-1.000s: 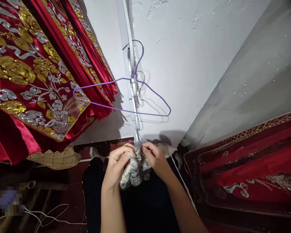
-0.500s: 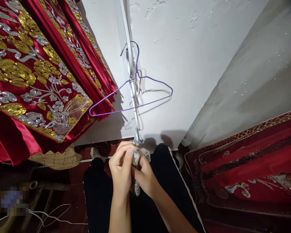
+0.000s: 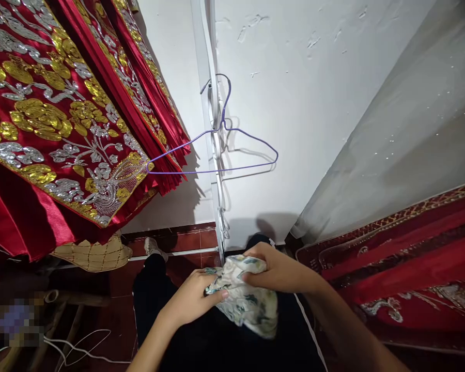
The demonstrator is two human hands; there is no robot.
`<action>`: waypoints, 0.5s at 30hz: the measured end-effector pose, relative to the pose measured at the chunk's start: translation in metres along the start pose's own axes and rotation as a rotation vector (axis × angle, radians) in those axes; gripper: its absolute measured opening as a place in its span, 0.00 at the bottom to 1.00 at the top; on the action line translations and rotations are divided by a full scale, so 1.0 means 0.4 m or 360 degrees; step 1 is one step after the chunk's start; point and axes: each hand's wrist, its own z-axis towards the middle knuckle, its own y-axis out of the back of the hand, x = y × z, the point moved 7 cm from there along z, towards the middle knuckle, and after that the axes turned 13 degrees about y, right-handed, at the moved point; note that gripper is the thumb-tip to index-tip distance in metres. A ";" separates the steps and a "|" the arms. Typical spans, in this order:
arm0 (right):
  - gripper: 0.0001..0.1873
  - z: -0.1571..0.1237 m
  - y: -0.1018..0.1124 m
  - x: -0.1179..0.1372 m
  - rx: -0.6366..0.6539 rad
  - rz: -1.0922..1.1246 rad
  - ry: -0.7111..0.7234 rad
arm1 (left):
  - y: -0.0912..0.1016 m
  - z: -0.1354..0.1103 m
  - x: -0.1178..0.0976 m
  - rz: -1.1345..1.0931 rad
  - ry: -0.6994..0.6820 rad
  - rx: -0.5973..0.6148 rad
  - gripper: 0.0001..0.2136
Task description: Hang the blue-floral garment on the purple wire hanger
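A crumpled white cloth with a green and grey leafy print (image 3: 251, 305) is held low over my lap. My left hand (image 3: 197, 297) grips its left side, thumb on top. On the upper right, my right hand (image 3: 275, 269) pinches the fabric between thumb and fingers. The lower right part of the cloth hangs loose; what kind of textile it is does not show. Ahead of both hands, a purple hanger (image 3: 213, 171) hangs by its hook from a white metal upright (image 3: 213, 103), with no garment on it.
Red garments with gold and silver sequins (image 3: 77, 113) hang on the left. A white wall (image 3: 287, 103) stands ahead. On the right are a sheer grey fabric (image 3: 391, 129) and a red embroidered cloth (image 3: 418, 289). White cables (image 3: 85, 351) lie on the floor at lower left.
My hands have moved apart and slightly down, my right hand shifting right. The cloth, mostly hidden between them before, now shows spread out. The hanger has turned a little.
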 end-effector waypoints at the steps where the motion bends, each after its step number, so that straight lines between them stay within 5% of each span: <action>1: 0.08 -0.001 0.031 0.024 -0.0050 -0.0081 0.0062 | 0.012 -0.006 0.013 0.0056 0.0014 -0.0010 0.18; 5: 0.05 0.025 0.208 0.108 -0.0696 -0.0265 0.0353 | 0.102 -0.024 0.021 0.0095 0.0039 -0.0142 0.15; 8: 0.26 0.088 0.314 0.104 -0.1154 -0.0261 0.0485 | 0.190 -0.042 -0.016 0.0067 0.0055 -0.0404 0.13; 12: 0.17 0.223 0.334 0.025 -0.1121 -0.0266 0.0425 | 0.271 -0.073 -0.095 0.0151 -0.0010 -0.0664 0.17; 15: 0.14 0.254 0.339 -0.024 -0.1202 -0.0354 0.0267 | 0.292 -0.082 -0.123 0.0310 -0.0025 -0.0613 0.19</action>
